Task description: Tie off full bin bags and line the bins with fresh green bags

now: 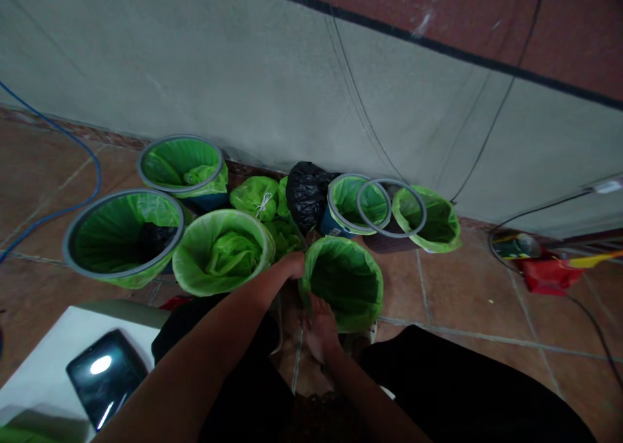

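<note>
A small bin lined with a green plastic bag [346,281] stands on the tiled floor right in front of me. My left hand [293,264] is closed on the bag's edge at the bin's left rim. My right hand [319,329] presses against the bag on the near side of the bin, fingers curled into the plastic. A second green-lined bin [222,251] stands just left of my left forearm.
Several more green-lined bins [121,239] line the grey wall, one with a loose grey ring [392,207]. Tied green [256,195] and black bags [305,193] lie between them. A white surface with a dark device [104,375] is bottom left. Cables and a red object [549,274] lie right.
</note>
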Tool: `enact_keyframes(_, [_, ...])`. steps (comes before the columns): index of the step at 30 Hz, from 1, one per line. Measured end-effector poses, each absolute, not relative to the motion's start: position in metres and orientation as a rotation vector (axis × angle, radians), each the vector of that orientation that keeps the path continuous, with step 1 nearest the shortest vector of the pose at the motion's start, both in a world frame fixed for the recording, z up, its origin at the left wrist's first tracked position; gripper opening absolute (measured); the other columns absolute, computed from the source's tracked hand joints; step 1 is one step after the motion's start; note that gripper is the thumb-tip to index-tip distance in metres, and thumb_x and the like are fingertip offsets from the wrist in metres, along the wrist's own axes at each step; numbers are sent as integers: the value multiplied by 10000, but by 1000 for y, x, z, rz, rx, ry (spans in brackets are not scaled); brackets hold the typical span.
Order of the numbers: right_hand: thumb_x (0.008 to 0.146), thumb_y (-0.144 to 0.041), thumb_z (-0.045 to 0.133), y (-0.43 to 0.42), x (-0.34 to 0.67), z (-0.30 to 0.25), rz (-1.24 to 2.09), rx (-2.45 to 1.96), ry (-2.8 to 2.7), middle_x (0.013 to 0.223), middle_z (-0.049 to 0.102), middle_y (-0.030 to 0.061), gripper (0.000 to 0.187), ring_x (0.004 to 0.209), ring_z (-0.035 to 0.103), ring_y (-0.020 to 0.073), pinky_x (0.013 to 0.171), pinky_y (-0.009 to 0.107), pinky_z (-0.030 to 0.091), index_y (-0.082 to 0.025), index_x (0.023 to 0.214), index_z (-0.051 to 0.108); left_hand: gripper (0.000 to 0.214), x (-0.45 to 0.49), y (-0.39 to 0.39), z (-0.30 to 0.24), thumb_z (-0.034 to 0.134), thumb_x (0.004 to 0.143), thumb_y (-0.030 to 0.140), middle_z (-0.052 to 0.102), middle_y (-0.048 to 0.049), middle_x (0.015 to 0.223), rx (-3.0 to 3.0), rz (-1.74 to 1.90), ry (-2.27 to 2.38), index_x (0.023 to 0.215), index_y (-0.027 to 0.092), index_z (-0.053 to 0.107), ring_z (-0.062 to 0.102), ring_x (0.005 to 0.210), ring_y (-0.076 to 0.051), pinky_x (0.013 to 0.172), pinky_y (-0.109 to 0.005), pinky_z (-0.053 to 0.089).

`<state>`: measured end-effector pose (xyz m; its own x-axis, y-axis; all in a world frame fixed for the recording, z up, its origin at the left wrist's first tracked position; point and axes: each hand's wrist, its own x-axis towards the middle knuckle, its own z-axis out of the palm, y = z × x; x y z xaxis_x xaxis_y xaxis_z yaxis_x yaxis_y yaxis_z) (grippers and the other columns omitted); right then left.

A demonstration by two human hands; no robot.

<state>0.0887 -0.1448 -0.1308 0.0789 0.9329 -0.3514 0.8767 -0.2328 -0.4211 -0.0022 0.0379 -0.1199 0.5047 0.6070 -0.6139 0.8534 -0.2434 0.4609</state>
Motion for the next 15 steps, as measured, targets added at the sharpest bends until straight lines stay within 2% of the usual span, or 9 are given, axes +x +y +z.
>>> enact_keyframes(6, [892,-224,524,-149,95,-141,897,-2208,-1920,1292,643,170,531,1241,559,288,1075,407,417,-110,1411,524,235,-5,39,-123,663,801,241,746,-154,1082,1985,-565,1260,1001,143,736,698,1052,-247,889,-286,539])
enact_keyframes(10, [845,-262,584,-145,107,-139,869,-2103,-1831,1289,639,164,592,1203,577,296,1032,439,465,-124,1416,507,280,-6,49,-114,614,843,251,724,-183,1147,2014,-613,1321,1076,128,712,685,1098,-271,902,-305,540])
enact_keyframes(15, [882,-314,527,-107,157,-131,614,-2042,-1581,1273,639,164,533,1184,597,288,1007,465,494,-135,1383,516,469,8,63,-102,500,918,244,650,-188,1288,2081,-459,1437,1368,111,506,640,1180,-253,953,-313,515])
